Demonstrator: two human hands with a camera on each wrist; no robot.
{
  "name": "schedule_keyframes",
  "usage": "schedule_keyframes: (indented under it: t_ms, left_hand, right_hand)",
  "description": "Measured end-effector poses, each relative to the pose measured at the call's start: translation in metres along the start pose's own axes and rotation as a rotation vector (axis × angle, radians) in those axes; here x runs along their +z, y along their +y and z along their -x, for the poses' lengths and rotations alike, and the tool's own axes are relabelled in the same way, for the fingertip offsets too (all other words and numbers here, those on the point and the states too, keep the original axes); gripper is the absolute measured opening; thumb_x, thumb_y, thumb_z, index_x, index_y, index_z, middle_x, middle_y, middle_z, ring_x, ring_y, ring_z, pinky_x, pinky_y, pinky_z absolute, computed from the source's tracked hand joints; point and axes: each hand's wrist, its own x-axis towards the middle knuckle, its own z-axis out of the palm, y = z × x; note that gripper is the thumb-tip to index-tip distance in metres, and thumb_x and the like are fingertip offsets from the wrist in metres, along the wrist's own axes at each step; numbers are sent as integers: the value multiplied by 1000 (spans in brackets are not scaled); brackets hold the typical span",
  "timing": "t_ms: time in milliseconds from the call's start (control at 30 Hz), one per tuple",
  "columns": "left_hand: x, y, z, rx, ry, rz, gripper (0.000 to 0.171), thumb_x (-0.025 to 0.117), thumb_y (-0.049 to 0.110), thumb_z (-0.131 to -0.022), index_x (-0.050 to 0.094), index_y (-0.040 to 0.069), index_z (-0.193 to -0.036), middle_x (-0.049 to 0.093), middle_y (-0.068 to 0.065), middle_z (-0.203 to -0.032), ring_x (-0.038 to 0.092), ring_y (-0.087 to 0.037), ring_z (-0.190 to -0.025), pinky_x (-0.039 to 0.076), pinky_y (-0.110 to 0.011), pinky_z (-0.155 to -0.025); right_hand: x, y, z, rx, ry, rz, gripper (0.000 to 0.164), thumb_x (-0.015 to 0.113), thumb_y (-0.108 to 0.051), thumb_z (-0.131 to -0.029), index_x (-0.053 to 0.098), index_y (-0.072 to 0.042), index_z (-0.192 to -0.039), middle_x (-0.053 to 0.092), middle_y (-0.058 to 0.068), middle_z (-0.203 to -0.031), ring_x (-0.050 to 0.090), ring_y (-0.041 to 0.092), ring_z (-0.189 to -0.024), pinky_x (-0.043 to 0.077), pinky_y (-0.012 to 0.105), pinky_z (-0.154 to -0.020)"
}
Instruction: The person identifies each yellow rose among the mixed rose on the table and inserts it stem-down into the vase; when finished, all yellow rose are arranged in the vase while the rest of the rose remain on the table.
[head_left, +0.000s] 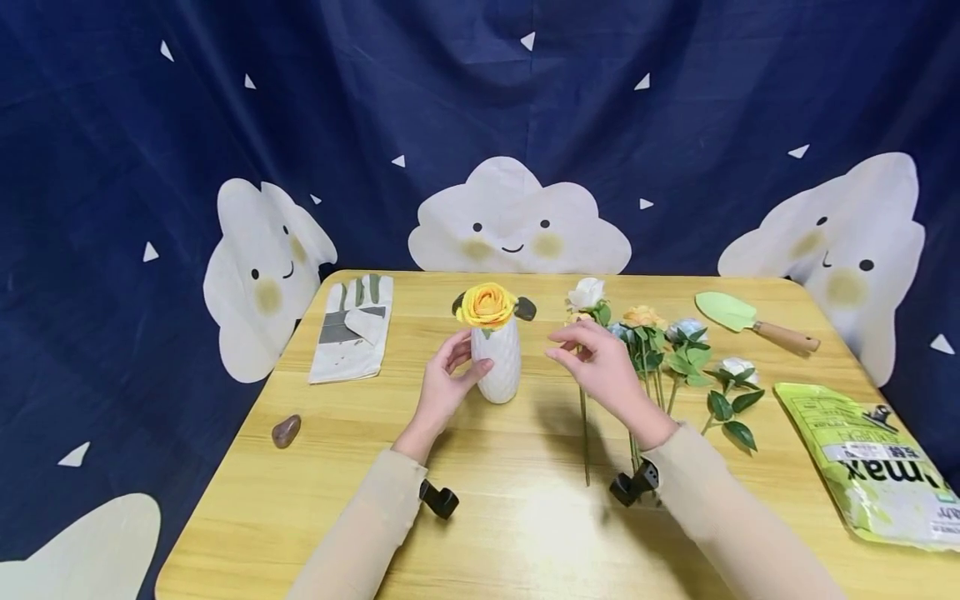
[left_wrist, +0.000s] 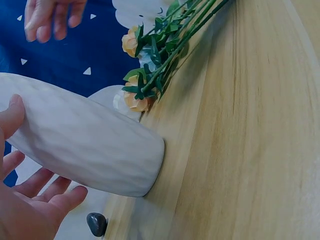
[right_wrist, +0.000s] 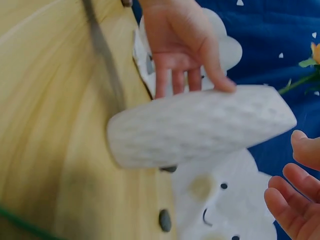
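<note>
A white textured vase (head_left: 501,367) stands upright on the table, a yellow rose (head_left: 487,306) in its mouth. My left hand (head_left: 444,379) holds the vase from the left, thumb on the near side and fingers partly behind it. To the right of the vase, my right hand (head_left: 596,362) hovers with loosely bent fingers and nothing in them. In the right wrist view the vase (right_wrist: 200,127) lies between both hands, with a gap to the right fingers (right_wrist: 287,197). Artificial flowers lie beyond and beside my right hand, among them a white rose (head_left: 587,293) and an orange one (head_left: 643,317).
A folded work glove (head_left: 352,342) lies at the back left, a brown stone (head_left: 286,431) nearer. Dark stones (head_left: 526,309) sit behind the vase. At the right are a green trowel (head_left: 726,311) with a wooden handle and a green-white bag (head_left: 870,467) with a black clip.
</note>
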Motion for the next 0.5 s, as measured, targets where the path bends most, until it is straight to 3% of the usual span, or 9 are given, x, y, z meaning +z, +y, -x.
schedule_keyframes:
  t_ms: [233, 500]
  left_hand:
    - [0, 4, -1, -46, -26, 4, 61, 73, 5, -79, 45, 2, -133, 53, -22, -123, 48, -35, -115, 39, -54, -94]
    - [2, 5, -2, -31, -47, 31, 67, 74, -1, -76, 42, 2, -135, 51, -21, -128, 46, -35, -117, 39, -53, -95]
  right_hand:
    - [-17, 24, 31, 70, 0, 48, 17, 72, -12, -81, 70, -9, -98, 64, 2, -90, 57, 11, -76, 50, 22, -62]
    - [-45, 57, 63, 199, 8, 96, 22, 70, -13, -84, 68, -3, -103, 65, 6, -90, 56, 8, -77, 49, 17, -65]
